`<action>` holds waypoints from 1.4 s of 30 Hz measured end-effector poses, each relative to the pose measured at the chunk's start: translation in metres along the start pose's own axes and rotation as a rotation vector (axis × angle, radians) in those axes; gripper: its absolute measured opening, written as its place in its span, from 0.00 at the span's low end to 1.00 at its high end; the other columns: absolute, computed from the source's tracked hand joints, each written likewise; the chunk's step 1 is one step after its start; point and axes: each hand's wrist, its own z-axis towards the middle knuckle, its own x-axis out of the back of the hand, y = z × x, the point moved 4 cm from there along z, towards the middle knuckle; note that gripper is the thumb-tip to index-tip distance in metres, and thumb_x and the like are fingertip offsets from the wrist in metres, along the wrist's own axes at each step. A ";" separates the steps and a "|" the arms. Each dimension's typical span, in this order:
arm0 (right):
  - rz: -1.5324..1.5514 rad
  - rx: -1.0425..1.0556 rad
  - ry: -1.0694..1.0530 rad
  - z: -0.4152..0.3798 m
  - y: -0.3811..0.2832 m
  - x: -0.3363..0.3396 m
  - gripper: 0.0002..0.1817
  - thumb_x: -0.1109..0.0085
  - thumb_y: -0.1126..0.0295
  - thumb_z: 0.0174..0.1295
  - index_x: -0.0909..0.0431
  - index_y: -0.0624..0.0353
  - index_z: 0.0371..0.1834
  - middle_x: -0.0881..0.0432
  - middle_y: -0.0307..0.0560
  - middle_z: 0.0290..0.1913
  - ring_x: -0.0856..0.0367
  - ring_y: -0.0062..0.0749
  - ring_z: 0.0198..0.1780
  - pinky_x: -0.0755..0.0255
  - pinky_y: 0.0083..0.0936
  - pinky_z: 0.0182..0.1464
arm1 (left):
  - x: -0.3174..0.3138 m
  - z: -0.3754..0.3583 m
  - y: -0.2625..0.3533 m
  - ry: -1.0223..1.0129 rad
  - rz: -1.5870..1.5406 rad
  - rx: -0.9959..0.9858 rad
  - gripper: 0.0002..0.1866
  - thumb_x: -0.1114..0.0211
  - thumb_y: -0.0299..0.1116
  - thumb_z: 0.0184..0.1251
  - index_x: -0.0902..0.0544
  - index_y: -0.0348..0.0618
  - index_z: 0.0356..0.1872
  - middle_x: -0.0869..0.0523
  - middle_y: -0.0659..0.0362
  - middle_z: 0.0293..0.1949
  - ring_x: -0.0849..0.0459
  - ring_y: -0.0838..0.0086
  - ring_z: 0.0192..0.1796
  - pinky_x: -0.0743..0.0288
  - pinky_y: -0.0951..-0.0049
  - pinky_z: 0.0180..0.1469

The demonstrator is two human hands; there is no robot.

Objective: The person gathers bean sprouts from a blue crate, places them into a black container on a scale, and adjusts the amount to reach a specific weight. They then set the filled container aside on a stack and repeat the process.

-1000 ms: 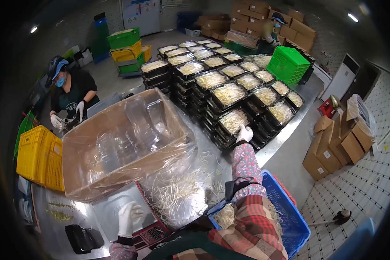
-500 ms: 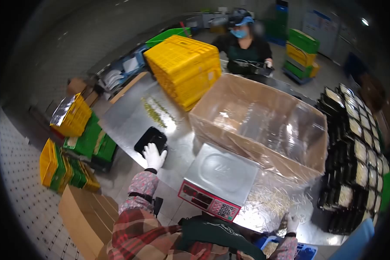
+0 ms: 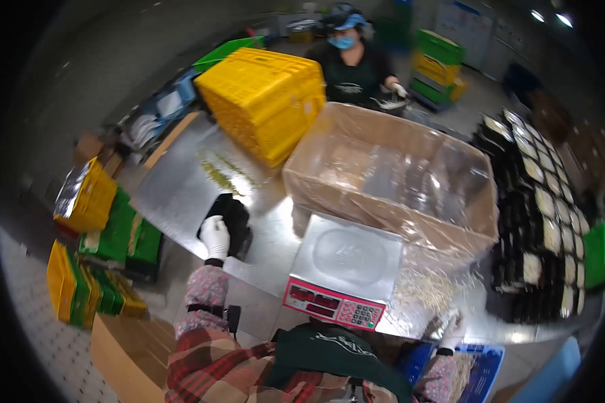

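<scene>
My left hand [image 3: 215, 236], in a white glove, is at the left edge of a black tray [image 3: 230, 221] on the metal table, its fingers closed on the tray, which looks blurred. My right hand [image 3: 454, 329], also gloved, is low at the table's front edge, beside loose pale sprouts [image 3: 425, 290]; its fingers are curled around something I cannot make out. Between my hands stands a scale [image 3: 346, 265] with a bare metal plate and a red front panel. A blue basket [image 3: 494, 366] with pale sprouts lies below my right hand.
A large plastic-lined cardboard box [image 3: 390, 205] stands behind the scale, with a yellow crate [image 3: 262, 101] to its left. Stacked black trays [image 3: 538, 221] of sprouts fill the right. A masked co-worker [image 3: 349, 67] stands across the table. Green and yellow crates [image 3: 117, 225] are at the left.
The view has shifted. My left hand has moved from lying spread on the black tray to gripping its left side, and the tray looks tilted. More of the blue basket shows.
</scene>
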 end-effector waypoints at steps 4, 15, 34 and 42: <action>-0.060 0.160 0.244 -0.041 -0.069 0.024 0.13 0.42 0.77 0.64 0.20 0.63 0.52 0.17 0.49 0.43 0.19 0.36 0.45 0.26 0.31 0.51 | 0.019 0.029 0.092 0.061 -0.275 0.047 0.14 0.40 0.24 0.66 0.18 0.36 0.52 0.14 0.54 0.40 0.17 0.69 0.41 0.24 0.68 0.50; -0.092 0.025 0.453 -0.150 -0.120 0.074 0.11 0.40 0.76 0.63 0.16 0.56 0.47 0.18 0.48 0.34 0.17 0.41 0.34 0.24 0.31 0.39 | -0.050 -0.194 0.474 -0.878 -1.152 -0.921 0.18 0.37 0.14 0.50 0.15 0.45 0.43 0.16 0.54 0.37 0.18 0.60 0.43 0.23 0.64 0.47; -0.302 -1.113 0.482 -0.427 0.122 0.300 0.36 0.33 0.50 0.57 0.28 0.57 0.66 0.27 0.55 0.65 0.29 0.46 0.67 0.35 0.35 0.68 | 0.053 -0.493 0.625 -2.645 -0.897 -0.242 0.18 0.41 0.38 0.74 0.21 0.35 0.55 0.15 0.51 0.51 0.15 0.68 0.49 0.20 0.67 0.54; -0.284 -1.288 0.259 -0.408 0.275 0.296 0.36 0.40 0.48 0.61 0.30 0.60 0.67 0.27 0.58 0.66 0.32 0.49 0.69 0.39 0.37 0.71 | 0.081 -0.674 0.538 -2.857 -0.044 -1.229 0.25 0.39 0.37 0.74 0.29 0.39 0.68 0.21 0.56 0.62 0.23 0.72 0.62 0.30 0.72 0.65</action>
